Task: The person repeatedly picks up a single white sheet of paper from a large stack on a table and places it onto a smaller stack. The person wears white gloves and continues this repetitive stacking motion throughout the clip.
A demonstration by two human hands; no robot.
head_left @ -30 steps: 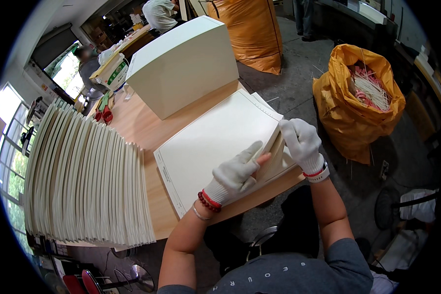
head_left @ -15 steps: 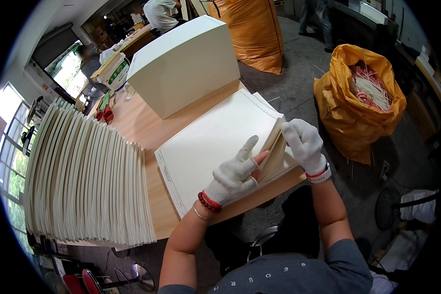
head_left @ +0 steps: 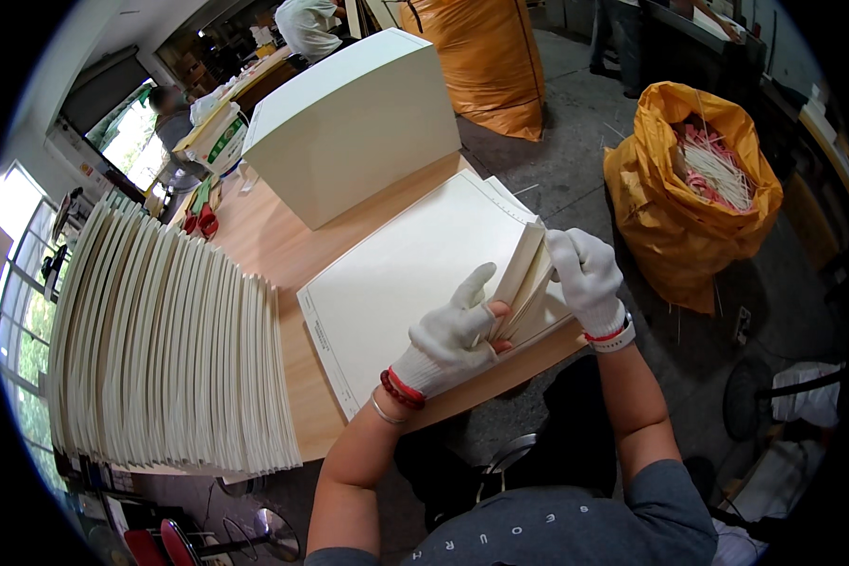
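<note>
A large white paper sheet (head_left: 406, 269) lies on the wooden table, with other sheet edges showing at its far right corner. Over its right part, a bundle of narrow cream paper strips (head_left: 520, 275) is held at a slant, its layers fanned apart. My left hand (head_left: 453, 332), in a white glove with bare fingertips, grips the bundle's near end; its index finger points up and away. My right hand (head_left: 583, 269), also gloved, is curled in a pinch at the bundle's far right edge. Its fingertips are partly hidden.
Many upright folded cream sheets (head_left: 174, 349) stand in a row at left. Behind the sheet sits a tall white stack (head_left: 368, 132). An orange sack (head_left: 689, 208) of paper scraps stands on the floor at right; another orange sack (head_left: 486, 71) is farther back. Other people are beyond.
The strips have spread wider apart, and the bundle's far end has shifted slightly left. My right hand has moved slightly; my left hand stays nearly still.
</note>
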